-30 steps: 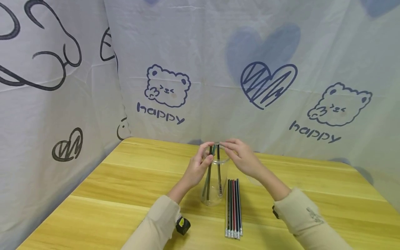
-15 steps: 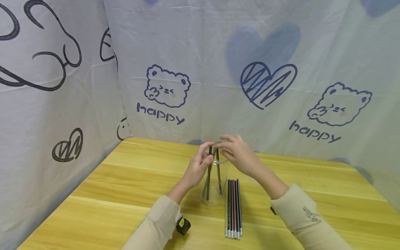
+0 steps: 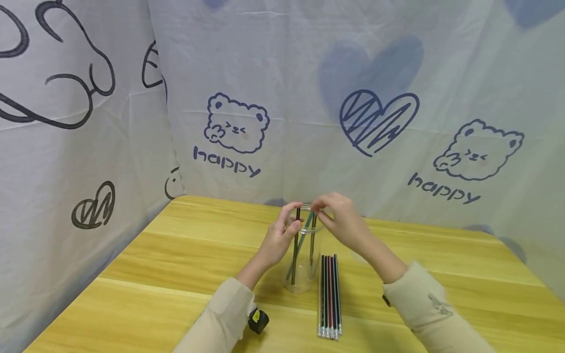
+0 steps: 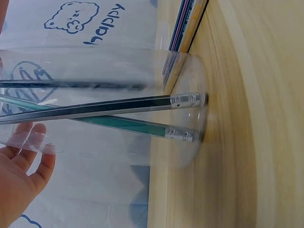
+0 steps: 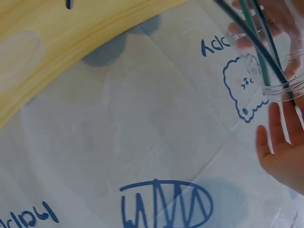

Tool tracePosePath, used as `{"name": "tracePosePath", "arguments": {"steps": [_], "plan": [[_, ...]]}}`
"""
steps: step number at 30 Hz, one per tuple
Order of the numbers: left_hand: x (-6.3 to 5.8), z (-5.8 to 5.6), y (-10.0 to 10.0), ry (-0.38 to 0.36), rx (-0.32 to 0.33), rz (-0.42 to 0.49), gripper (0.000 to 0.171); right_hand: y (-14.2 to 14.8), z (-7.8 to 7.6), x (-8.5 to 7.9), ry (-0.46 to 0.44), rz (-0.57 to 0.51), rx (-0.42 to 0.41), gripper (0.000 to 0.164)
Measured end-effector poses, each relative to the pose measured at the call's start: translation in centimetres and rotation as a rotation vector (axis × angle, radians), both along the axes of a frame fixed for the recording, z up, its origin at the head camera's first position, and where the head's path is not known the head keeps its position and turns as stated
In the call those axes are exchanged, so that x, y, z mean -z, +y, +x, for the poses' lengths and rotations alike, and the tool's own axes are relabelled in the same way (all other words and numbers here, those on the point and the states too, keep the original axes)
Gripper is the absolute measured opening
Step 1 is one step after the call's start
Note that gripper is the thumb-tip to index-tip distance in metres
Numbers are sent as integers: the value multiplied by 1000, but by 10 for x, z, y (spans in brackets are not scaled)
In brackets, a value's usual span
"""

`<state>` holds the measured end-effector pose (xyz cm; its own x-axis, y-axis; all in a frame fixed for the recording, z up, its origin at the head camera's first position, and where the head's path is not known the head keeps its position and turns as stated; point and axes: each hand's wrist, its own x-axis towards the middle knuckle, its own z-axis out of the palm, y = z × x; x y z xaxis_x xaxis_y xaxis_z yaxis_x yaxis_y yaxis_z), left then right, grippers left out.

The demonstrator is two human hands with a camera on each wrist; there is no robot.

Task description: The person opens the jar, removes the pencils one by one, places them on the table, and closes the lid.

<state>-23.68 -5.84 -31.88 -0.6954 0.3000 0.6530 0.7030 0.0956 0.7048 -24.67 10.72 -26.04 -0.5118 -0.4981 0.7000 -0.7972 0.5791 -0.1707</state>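
A clear jar (image 3: 304,231) stands on the table, holding a black pencil (image 3: 296,250), a green pencil (image 4: 142,127) and another dark pencil (image 4: 85,85). My left hand (image 3: 278,239) grips the jar near its rim, thumb in front and fingers around the side. At the mouth, my right hand (image 3: 346,224) pinches the top of the dark pencil, whose lower end hangs above the jar's bottom. The other two rest on the bottom, eraser ends down, and cross each other in the left wrist view.
Several pencils (image 3: 330,294) lie side by side on the wooden table (image 3: 145,294), just right of the jar, erasers toward me. A clear round disc (image 5: 21,59) lies on the table in the right wrist view. A printed cloth (image 3: 287,147) hangs behind.
My right hand's fingers have closed on the dark pencil's top, and that pencil has risen and shifted right. The green pencil now leans right. My left hand keeps its grip on the jar.
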Motion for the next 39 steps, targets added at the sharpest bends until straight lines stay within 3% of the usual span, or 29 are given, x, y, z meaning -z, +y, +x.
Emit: {"name": "tracePosePath", "arguments": {"steps": [6,14,19,27,39], "plan": [[0,1,1,-1,-11,-1,64,8,-4,-2,180,-273,-37,16],[0,1,2,8,-10,-4,65,16,0,-11,151,-584,-21,50],[0,1,2,12,-8,-4,67,22,0,-13,115,-673,-60,54],[1,1,2,6,-20,-14,68,30,0,-18,59,-777,-165,37],[2,0,2,2,-21,-14,64,44,5,-32,2,-874,-113,52]]}}
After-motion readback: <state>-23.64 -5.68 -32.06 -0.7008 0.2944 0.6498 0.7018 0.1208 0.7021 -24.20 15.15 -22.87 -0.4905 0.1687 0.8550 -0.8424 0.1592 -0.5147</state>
